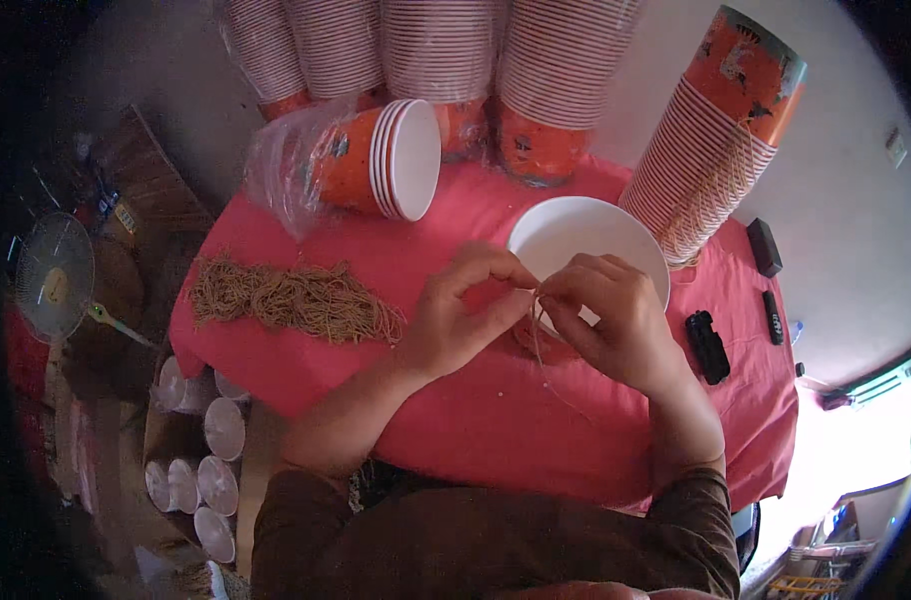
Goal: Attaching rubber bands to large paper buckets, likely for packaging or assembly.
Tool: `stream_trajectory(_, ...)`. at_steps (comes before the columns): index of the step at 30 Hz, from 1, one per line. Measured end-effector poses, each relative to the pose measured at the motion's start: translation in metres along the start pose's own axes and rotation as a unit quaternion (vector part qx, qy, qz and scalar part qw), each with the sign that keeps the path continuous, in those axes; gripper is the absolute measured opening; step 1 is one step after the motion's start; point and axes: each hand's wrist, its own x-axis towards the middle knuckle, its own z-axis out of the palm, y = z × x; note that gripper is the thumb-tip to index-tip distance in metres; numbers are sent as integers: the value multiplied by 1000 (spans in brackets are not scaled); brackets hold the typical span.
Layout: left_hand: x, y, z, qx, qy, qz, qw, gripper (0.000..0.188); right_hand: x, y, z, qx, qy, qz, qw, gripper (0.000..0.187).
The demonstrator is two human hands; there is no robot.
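Both of my hands meet at the fingertips over the near rim of a paper bucket [546,228], whose white inside faces up. A thin piece of twine [539,350] runs between the fingertips, and its loose end trails down toward the cloth. My left hand [461,312] pinches it from the left with thumb and forefinger. From the other side, my right hand [616,318] pinches the same twine, covering part of the bucket. Fingers hide the exact spot where the strands meet. Left of my hands lies a long bundle of brown twine [286,300].
Beyond my right hand leans a tall stack of orange buckets [676,150] with strings along its side. Wrapped stacks [441,60] line the back, near a bagged set of buckets [416,160] on its side. A black case [708,347] rests on the red tablecloth [476,420].
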Motion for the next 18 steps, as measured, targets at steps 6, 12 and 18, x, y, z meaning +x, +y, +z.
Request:
stream_trajectory(6, 0, -6, -2, 28, -6, 60, 998, 13, -1, -5, -2, -49, -12, -16, 999, 14)
stream_trajectory(12, 4, 0, -3, 78, 0, 106, 991, 14, 2, -5, -1, -152, 18, -125, 980, 19)
stream_trajectory(18, 5, -9, -6, 80, 16, 103, 991, 15, -2, -2, -22, -222, 65, -123, 965, 21)
